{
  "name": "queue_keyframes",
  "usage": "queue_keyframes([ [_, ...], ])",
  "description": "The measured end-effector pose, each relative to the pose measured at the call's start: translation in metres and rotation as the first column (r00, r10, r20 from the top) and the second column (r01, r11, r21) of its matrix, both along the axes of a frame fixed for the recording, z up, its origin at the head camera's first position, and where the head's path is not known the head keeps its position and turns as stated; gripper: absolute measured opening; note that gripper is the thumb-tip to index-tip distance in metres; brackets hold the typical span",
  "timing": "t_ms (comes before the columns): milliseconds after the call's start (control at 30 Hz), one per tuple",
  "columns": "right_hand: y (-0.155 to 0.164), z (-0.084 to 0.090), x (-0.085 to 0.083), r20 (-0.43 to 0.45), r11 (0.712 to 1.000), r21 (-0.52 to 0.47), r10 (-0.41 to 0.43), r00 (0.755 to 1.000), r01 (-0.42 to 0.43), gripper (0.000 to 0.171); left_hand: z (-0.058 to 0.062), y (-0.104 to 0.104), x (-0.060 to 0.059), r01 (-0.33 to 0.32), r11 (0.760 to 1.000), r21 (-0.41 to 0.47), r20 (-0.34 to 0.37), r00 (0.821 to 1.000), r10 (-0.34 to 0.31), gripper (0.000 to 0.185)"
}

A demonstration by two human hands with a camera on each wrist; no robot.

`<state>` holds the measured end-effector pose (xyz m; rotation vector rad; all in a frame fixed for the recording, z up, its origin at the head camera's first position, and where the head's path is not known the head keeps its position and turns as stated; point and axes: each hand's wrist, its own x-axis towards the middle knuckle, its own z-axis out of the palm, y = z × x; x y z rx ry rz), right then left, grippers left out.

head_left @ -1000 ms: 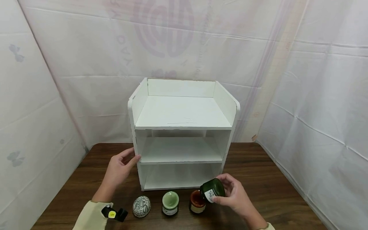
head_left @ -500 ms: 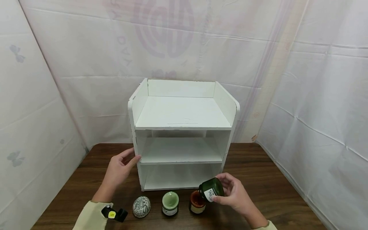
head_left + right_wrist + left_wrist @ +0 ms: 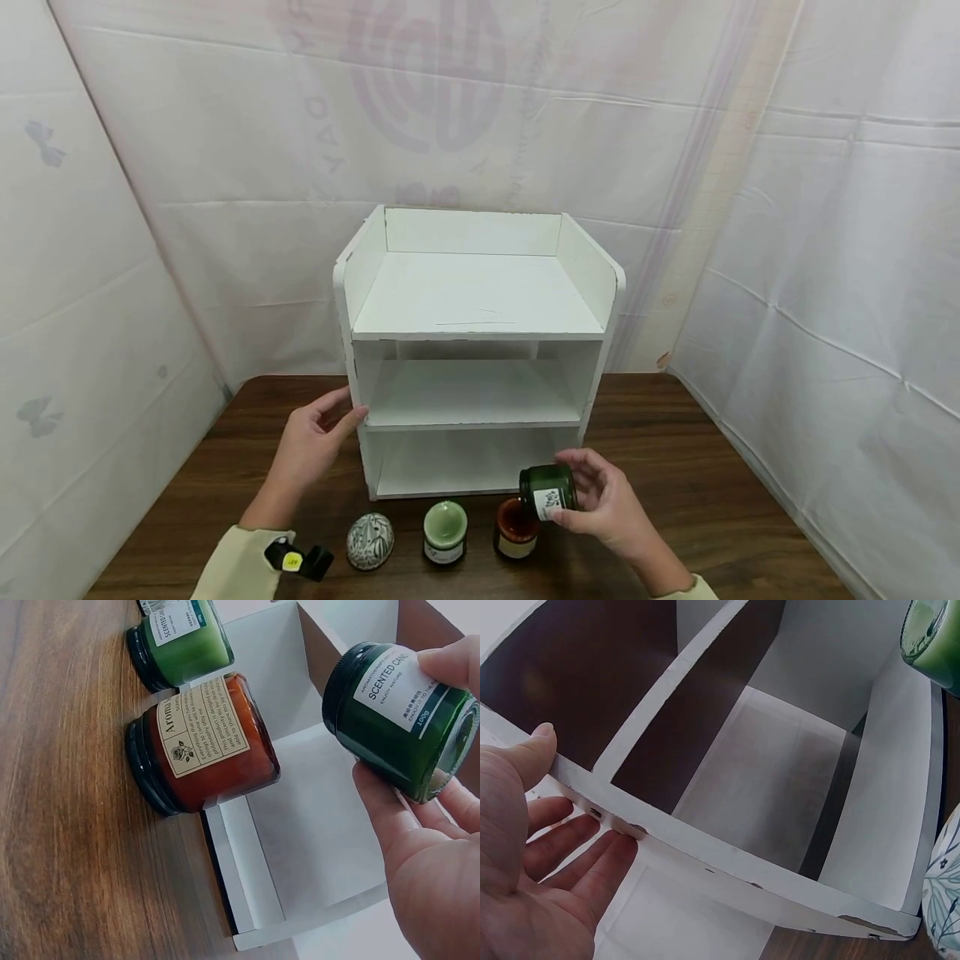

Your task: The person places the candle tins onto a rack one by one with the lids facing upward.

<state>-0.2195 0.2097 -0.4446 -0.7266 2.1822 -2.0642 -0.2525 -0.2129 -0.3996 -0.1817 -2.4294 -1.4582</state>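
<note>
Head view: a person's two hands work at a dark wood desk (image 3: 675, 467) in front of a white shelf unit (image 3: 477, 292) w/ three open levels, all bare. White sheeting w/ a faint red logo hangs behind and to both sides.

The right hand (image 3: 607, 504) holds a dark green candle jar (image 3: 548, 492) in the air, just above the desk, in front of the unit's lower right corner. Thumb and fingertips curl round it; jar roughly upright in the head view. In the right wrist view its white label reads "SCENTED CANDLE".

The left hand (image 3: 311, 446) rests against the unit's left side wall at middle-shelf height. Thumb on the wall's front edge, fingers straight and spread along the outside; it grips nothing.

Three more items stand in a row on the desk in front of the unit. L to R: a white patterned dome-shaped piece (image 3: 371, 541), a light green candle jar (image 3: 444, 530), an orange candle jar (image 3: 514, 529). The orange one sits just below and left of the held jar; can't tell if they touch.

A small black device w/ a yellow tag (image 3: 298, 559) is strapped at the left wrist, over a pale sleeve.
</note>
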Motion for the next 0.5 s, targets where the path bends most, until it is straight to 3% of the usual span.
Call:
queue_keyframes([
  [500,-0.0012,-0.0013,-0.0026,-0.051,1.0,-0.002,0.02,0.999,-0.02,0.061,-0.0003,-0.0002,-0.001,0.003,1.0,0.016,-0.02,1.0,-0.003,0.053],
])
